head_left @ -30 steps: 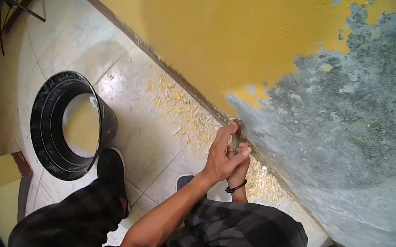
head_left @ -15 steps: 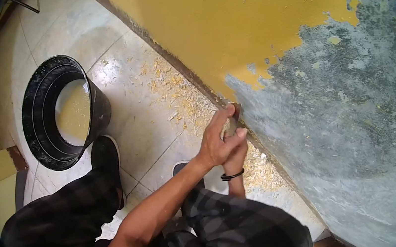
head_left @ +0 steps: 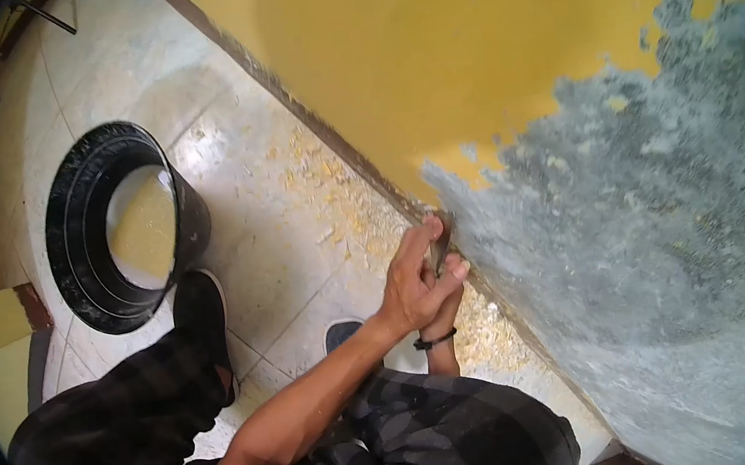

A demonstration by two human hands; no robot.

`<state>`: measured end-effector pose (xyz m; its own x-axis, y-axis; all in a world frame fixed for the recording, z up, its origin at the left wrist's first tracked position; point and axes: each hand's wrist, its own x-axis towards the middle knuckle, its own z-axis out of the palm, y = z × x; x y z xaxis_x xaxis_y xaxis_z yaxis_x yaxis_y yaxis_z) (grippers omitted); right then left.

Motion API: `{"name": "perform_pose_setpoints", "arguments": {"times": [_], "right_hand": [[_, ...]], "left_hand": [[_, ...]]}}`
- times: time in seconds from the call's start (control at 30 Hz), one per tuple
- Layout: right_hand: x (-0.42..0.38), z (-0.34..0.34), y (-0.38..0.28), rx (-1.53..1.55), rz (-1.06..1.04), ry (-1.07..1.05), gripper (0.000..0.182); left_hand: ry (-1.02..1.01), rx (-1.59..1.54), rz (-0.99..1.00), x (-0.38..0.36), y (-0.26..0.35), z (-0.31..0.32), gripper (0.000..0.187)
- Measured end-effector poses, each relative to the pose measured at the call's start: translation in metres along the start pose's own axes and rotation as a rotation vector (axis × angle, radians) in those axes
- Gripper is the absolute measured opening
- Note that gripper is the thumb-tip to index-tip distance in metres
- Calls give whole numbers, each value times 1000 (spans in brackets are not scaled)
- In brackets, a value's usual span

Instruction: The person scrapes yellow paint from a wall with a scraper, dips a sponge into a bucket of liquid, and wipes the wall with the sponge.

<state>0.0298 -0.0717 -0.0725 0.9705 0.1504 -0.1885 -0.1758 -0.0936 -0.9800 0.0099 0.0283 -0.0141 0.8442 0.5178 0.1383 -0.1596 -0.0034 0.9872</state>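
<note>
Nearest the camera, two legs in dark checked trousers (head_left: 455, 429) are seen folded on the pale tiled floor (head_left: 271, 246), with a dark shoe (head_left: 199, 307) planted at the left. Just beyond the knees, the left hand (head_left: 417, 283) is closed over the right hand (head_left: 444, 312), which carries a black band at the wrist and is mostly hidden beneath it; both are wrapped tight around a small flat metal scraper (head_left: 440, 247), of which only a sliver of blade is shown above the fingers. The blade is set against the foot of the wall, at the boundary where the yellow painted wall (head_left: 425, 56) gives way to the bare grey scraped plaster (head_left: 654, 224). The scraper is judged to be light, thin and stiff, slippery under dust, and best held low on its handle with a second hand stacked over it for pressure. Movement is bounded by the dark skirting strip (head_left: 301, 115) running diagonally along the wall's base; open room lies to the right along the plaster and up the wall. Yellow paint flakes (head_left: 331, 200) are strewn over the tiles beside the skirting. Farther left, well apart from the hands, a black round plastic bucket (head_left: 122, 223) stands open.
</note>
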Motion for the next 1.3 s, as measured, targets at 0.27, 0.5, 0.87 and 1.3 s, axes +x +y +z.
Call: {"name": "perform_pose_setpoints", "arguments": {"times": [0.27, 0.5, 0.87, 1.3], "right_hand": [[38, 16, -2, -204, -200, -192, 18], [26, 45, -44, -547, -283, -262, 28], [-25, -13, -37, 115, -10, -238, 47], [-16, -21, -34, -114, 88, -196, 33]], "left_hand": [[84, -16, -66, -1, -6, 4, 65], [169, -82, -136, 19, -17, -16, 55], [-39, -5, 25, -16, 6, 6, 62], [-60, 54, 83, -7, 9, 2, 66]]}}
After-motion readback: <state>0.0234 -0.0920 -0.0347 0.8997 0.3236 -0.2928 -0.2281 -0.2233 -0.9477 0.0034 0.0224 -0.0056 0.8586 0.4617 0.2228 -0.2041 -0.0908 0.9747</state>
